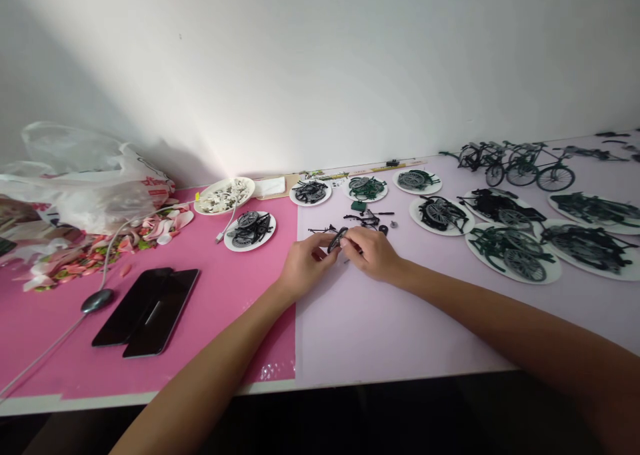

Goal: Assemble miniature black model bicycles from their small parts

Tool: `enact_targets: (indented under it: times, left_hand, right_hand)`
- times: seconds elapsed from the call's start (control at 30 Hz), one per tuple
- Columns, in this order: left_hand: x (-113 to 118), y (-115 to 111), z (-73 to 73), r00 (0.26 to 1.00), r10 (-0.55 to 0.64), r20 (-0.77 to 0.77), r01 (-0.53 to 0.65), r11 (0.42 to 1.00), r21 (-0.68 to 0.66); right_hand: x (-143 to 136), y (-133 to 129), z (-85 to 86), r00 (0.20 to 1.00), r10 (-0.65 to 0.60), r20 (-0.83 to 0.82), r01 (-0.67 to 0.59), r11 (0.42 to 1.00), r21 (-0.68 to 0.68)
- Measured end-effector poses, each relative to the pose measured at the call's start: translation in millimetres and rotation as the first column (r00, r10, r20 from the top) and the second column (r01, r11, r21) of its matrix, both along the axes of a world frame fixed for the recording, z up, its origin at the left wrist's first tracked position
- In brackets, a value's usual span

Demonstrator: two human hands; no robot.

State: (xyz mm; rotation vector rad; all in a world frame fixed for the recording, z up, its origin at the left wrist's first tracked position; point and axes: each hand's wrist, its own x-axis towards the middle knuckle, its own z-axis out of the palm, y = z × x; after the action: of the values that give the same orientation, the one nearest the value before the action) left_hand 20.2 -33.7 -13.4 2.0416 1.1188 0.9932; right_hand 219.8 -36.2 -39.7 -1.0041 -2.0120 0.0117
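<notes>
My left hand and my right hand meet over the pale half of the table, both closed on a small dark toy bicycle wheel. The wheel is tilted, and fingers cover part of it. Just behind my hands lie loose black bicycle parts, among them a thin frame piece. A small green piece rests beyond those, and a little grey round part sits to the right of them.
White plates of bicycle parts stand around the work spot. Assembled toy bicycles stand at the back right. Two dark phones, a cable puck, pink petal pieces and a plastic bag occupy the left.
</notes>
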Motion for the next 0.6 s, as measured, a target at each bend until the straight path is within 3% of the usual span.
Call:
enact_targets:
  times: [0.6]
  left_hand:
    - [0.3, -1.9, 4.9, 1.0, 0.008, -0.02, -0.008, 1.0, -0.001]
  right_hand:
    - [0.1, 0.5, -0.5, 1.0, 0.014, 0.005, -0.014, 1.0, -0.016]
